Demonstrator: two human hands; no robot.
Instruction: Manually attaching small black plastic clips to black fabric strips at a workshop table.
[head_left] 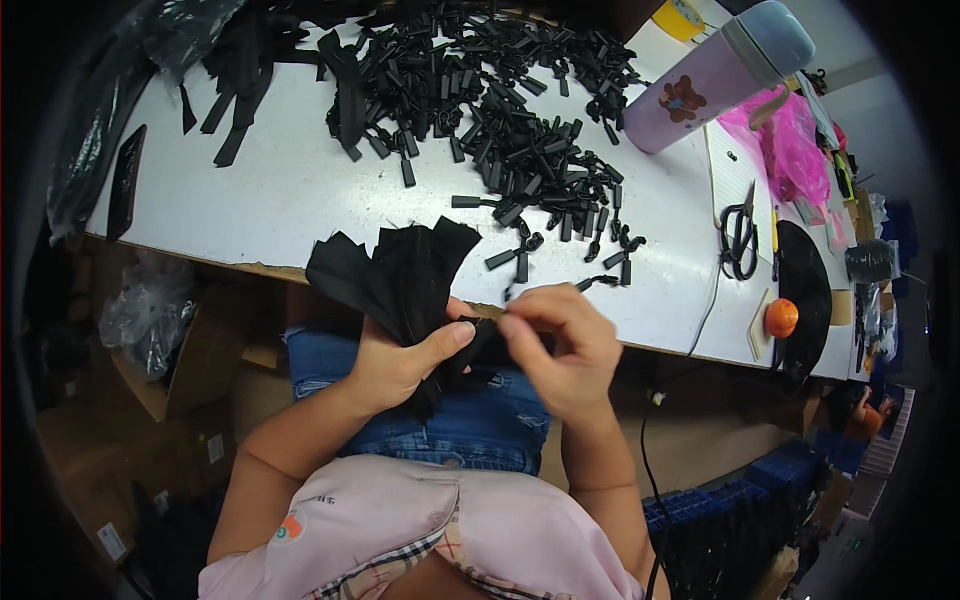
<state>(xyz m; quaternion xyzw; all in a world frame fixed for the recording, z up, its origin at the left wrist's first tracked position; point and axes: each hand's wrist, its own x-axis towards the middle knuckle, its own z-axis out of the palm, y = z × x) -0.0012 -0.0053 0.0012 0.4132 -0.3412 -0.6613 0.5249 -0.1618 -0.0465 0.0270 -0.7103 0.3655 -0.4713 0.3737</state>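
Observation:
My left hand (400, 365) is closed round a bunch of black fabric strips (405, 270), their cut ends fanned out above the fist and over the table edge. One strip end comes out beside the left thumb, toward the right. Close by, my right hand (570, 345) is closed in a pinch at that strip end; a tiny dark piece shows at its fingertips, too small to name. Beyond both hands lies a big heap of black zipper pulls (540, 165) with flat rectangular tabs. A few loose zipper pulls (520, 257) lie nearer the table's front edge.
More black strips (240, 90) and a phone (126, 182) lie at the left. Toward the right stand a lilac bottle (695, 90), scissors (740, 235) and an orange fruit (781, 318). A cord hangs over the white table's (250, 200) front edge. Cardboard boxes (120, 450) are below left.

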